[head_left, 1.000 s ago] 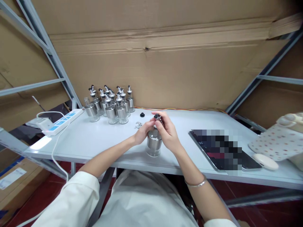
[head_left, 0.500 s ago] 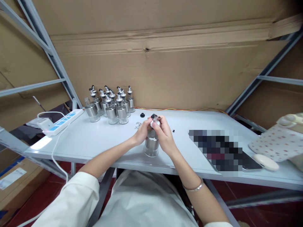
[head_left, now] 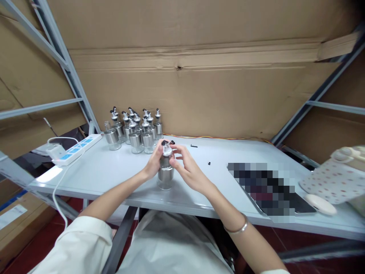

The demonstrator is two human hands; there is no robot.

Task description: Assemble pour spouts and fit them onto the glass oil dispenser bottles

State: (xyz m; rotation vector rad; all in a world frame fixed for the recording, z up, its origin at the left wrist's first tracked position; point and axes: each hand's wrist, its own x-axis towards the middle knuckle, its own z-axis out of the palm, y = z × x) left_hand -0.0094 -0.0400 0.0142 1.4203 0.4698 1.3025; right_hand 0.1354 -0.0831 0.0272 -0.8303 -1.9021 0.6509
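Note:
In front of me on the table, an oil bottle (head_left: 165, 176) of clear glass with a steel sleeve stands upright. A silver pour spout (head_left: 167, 149) with a black tip sits on its neck. My left hand (head_left: 154, 161) is closed round the left side of the neck. On the other side, my right hand (head_left: 186, 163) has its fingers apart, with thumb and fingertips at or very near the neck and spout; contact is hard to tell. A small black piece (head_left: 172, 142) shows just behind the spout.
Several similar bottles (head_left: 136, 142) stand grouped at the back left; one at the left has no spout. A power strip (head_left: 76, 150) lies further left. A thin black strip (head_left: 194, 146) and a tiny black part (head_left: 209, 163) lie rightward. A blurred-out flat item and a dotted bag (head_left: 327, 179) are at right.
The bottle and both hands have shifted left. My right hand has loosened from the spout and its fingers have spread. The thin black strip, hidden before, now shows.

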